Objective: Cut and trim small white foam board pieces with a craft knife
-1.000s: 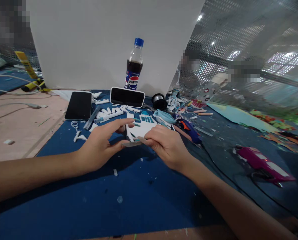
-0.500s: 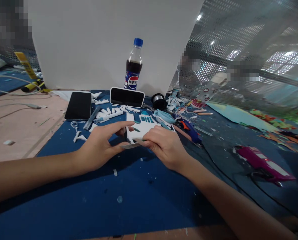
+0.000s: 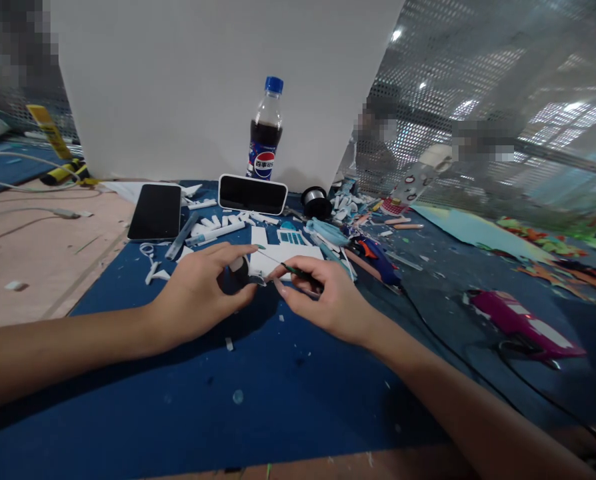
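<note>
My left hand (image 3: 203, 283) curves in from the left, thumb and index finger around a small dark-and-white piece (image 3: 239, 267) that I cannot identify. Facing it, my right hand (image 3: 328, 293) has its fingertips pinched together. A slim dark strip (image 3: 303, 275) shows among its fingers, its kind unclear. A fine pale line runs between the two hands. Just behind the fingertips lies a white sheet (image 3: 303, 252), with a small white-and-teal grid piece (image 3: 291, 237) at its far edge. Both hands hover over the blue mat (image 3: 238, 427).
Beyond the hands are a phone in a white case (image 3: 253, 195), a cola bottle (image 3: 265, 137), a wire spool (image 3: 316, 201) and white scraps. A dark tablet-like device (image 3: 155, 212) lies left. Rightward are a blue glue gun (image 3: 381, 260) and a magenta corded tool (image 3: 523, 323).
The flat greyish piece between my fingertips no longer shows. My right hand has turned and its fingers have opened out, baring the dark strip. My left index finger has shifted slightly left.
</note>
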The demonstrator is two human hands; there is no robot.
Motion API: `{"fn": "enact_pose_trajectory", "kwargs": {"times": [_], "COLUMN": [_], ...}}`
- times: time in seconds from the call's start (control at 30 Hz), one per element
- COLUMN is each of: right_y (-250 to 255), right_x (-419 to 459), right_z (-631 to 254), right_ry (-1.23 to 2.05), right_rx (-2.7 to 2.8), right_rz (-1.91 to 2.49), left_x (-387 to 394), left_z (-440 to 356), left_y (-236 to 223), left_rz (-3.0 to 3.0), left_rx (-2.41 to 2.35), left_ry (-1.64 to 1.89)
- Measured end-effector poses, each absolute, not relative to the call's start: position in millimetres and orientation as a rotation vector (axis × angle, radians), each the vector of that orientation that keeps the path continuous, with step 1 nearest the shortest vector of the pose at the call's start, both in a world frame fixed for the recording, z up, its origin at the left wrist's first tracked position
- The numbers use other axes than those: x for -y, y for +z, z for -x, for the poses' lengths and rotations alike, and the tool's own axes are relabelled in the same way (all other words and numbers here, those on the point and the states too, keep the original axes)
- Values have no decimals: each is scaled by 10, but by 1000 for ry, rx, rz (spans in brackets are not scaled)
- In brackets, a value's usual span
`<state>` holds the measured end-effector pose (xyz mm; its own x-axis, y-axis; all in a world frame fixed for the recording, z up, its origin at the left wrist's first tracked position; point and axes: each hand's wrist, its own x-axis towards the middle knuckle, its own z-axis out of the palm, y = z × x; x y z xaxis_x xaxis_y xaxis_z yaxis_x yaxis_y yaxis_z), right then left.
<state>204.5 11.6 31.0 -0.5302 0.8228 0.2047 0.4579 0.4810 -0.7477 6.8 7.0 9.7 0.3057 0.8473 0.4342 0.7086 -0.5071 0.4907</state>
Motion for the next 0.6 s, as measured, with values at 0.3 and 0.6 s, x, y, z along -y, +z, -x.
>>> {"fn": "enact_pose_trajectory", "kwargs": {"times": [0.3,0.6], "right_y": [314,236], "right_x": [-83,-94], "right_z": [-2015,-2014], "right_ry": [793,719], "right_rx": [2247,2298], "right_rz": [1050,1024], "left_x": [-60,-67], "left_z": [-56,-53], "left_y": [62,18], "left_rz": [-2313,-2389], "left_rx": [-1365,-1304], "left_ry": [967,1075]}}
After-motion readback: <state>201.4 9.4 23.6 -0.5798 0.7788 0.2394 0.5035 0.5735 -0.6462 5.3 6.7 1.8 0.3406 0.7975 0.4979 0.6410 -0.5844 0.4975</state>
